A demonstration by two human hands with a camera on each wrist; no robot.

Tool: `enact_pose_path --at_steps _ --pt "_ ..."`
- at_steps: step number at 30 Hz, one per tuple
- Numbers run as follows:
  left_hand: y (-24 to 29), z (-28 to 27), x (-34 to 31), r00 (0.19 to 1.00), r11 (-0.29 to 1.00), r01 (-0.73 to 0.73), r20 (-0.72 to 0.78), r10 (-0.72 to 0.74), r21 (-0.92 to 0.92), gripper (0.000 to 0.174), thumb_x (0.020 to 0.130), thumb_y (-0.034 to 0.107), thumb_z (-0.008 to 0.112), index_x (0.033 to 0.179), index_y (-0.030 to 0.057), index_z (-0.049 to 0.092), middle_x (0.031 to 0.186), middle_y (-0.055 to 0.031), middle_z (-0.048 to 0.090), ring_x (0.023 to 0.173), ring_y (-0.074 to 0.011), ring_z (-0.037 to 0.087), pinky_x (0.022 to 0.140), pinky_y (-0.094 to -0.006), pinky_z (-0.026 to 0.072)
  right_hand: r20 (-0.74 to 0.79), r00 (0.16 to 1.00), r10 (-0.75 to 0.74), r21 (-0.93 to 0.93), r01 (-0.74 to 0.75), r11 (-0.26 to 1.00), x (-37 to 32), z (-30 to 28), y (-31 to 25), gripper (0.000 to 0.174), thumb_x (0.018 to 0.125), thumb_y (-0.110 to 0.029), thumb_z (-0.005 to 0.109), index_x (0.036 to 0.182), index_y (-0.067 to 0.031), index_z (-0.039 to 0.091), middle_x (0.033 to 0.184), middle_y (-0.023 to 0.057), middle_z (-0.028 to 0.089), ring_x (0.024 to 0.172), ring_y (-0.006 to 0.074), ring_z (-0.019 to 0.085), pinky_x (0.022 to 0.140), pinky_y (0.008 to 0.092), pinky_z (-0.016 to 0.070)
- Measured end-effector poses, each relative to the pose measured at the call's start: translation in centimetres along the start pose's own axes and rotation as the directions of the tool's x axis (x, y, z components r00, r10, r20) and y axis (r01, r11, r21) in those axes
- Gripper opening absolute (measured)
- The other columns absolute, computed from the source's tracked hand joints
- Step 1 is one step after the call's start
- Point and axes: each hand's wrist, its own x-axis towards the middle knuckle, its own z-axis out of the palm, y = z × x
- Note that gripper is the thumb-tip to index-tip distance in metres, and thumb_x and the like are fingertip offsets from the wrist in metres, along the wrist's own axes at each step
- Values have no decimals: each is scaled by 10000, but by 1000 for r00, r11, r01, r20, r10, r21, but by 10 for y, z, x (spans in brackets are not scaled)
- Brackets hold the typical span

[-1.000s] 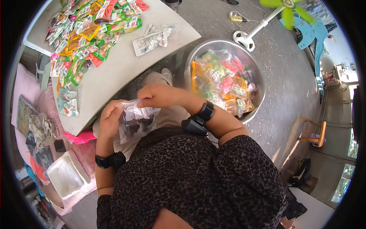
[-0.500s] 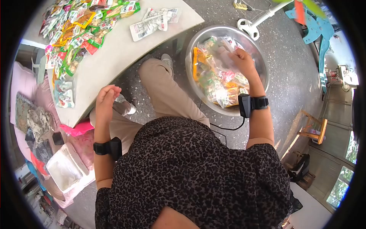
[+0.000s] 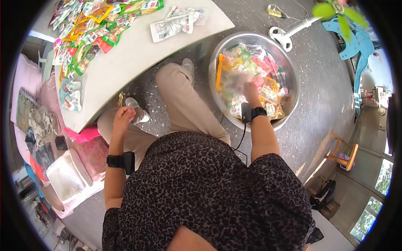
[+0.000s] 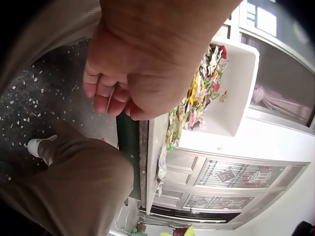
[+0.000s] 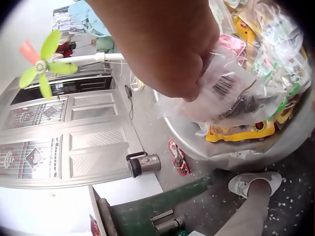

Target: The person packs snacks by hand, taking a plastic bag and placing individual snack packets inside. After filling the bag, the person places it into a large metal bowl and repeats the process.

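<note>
My right hand (image 3: 252, 93) is over the metal basin (image 3: 295, 98), blurred in the head view. In the right wrist view its thumb and fingers pinch a clear plastic packet (image 5: 231, 93) with a barcode and dark contents. The packet lies over the heap of colourful snack packets (image 5: 283, 54) in the basin. My left hand (image 3: 122, 119) hangs by the table's front edge, above my knee. Its fingers (image 4: 103, 91) are loosely curled, with nothing in them.
The white table (image 3: 125, 75) at the left bears a heap of coloured packets (image 3: 96, 31) and several silvery packets (image 3: 173, 27). A green-bladed fan (image 3: 341, 16) stands beyond the basin. At the lower left is a white foam box (image 3: 69, 175).
Both hands held a clear packet over the lap at first. My right hand then carried it right to the basin and has moved nearer the body there; the left hand has let go.
</note>
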Motion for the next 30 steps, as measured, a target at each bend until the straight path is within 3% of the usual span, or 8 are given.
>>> enact_pose_path --at_steps 3,5,6,9,16,22,26,30 --pt "-6 0 -5 999 1000 24 -30 -24 -12 221 811 171 471 973 21 482 867 -51 546 795 -127 529 692 -231 411 112 967 228 -224 -199 954 -28 26 18 144 677 -140 537 616 -14 508 536 76 495 463 190 481 431 294 389" --pt "-10 -2 -8 1000 1000 20 -19 -20 -18 226 811 173 471 976 19 481 864 -53 547 793 -126 528 690 -231 411 187 890 417 -436 -305 847 -48 35 34 141 673 -146 539 616 -19 515 541 79 501 469 194 487 434 297 391" --pt "-12 -3 -10 1000 1000 21 -16 -21 -20 228 812 175 471 977 18 480 863 -54 548 791 -125 528 689 -231 410 220 835 505 -525 -335 783 -58 37 39 140 670 -148 540 616 -22 518 544 80 504 473 196 490 436 299 393" --pt "-15 -8 -14 998 998 66 -26 -65 22 218 811 154 461 990 30 469 880 -54 538 827 -139 527 726 -246 414 231 774 590 -649 -329 686 -69 40 43 136 663 -156 543 616 -30 529 553 83 513 482 202 499 441 305 397" --pt "-21 -8 -17 997 998 69 -41 -69 10 221 808 170 472 975 25 471 842 -43 539 800 -115 522 689 -225 411 235 861 451 -738 -143 659 -66 58 53 130 647 -175 550 617 -48 552 573 91 534 506 217 521 453 318 407" --pt "-16 -1 -24 999 996 33 -46 -29 79 190 799 170 489 924 26 489 784 -26 529 712 -86 488 637 -201 392 343 850 399 -835 82 544 -63 51 63 129 633 -190 556 617 -64 573 590 98 552 525 230 539 464 329 415" --pt "-15 -4 -28 988 992 -121 -93 124 41 171 801 146 492 909 14 498 776 -21 521 713 -83 475 641 -214 391 402 829 389 -876 225 427 -57 38 70 130 624 -201 560 617 -74 587 602 103 564 538 238 551 471 337 421" --pt "-10 -21 -42 923 936 -306 -187 336 173 158 800 119 493 918 15 506 794 -23 524 752 -79 476 664 -215 390 471 801 369 -875 371 310 -51 28 73 132 615 -211 564 617 -85 600 613 107 577 552 246 563 478 344 427"
